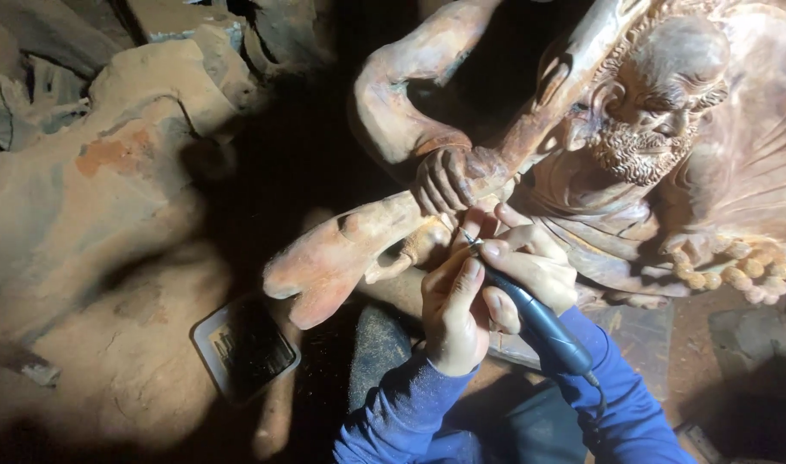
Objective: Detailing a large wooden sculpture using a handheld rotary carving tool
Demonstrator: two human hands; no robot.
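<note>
Two hands of mine meet just right of the frame's centre, both in blue sleeves. My right hand point(530, 268) is wrapped around one dark, pen-shaped rotary tool point(530, 320), fingers closed on its barrel. The tool's long axis runs diagonally: its fine tip points to the upper left, where it meets the wood just below the statue's carved fist point(444, 179), and its thick rear end points to the lower right, where a thin black cord point(601, 397) leaves it and drops across my right sleeve. My left hand point(453, 314) is curled beside the right one, touching it, with the thumb laid up along the front of the tool near the tip; it holds nothing of its own.

The work is one large reddish wooden statue point(668, 172) of a bearded figure, filling the upper right of the frame. Its fist grips one long carved staff point(367, 241) that slants from the upper right down to the lower left, ending in a blunt knob left of my hands. One string of round carved beads point(737, 268) lies at the right edge.

In the lower left lies one flat rectangular tray point(245, 348), pale-rimmed with a dark inside; I cannot tell what it holds. Rough wood blocks point(109, 172) fill the left side.
</note>
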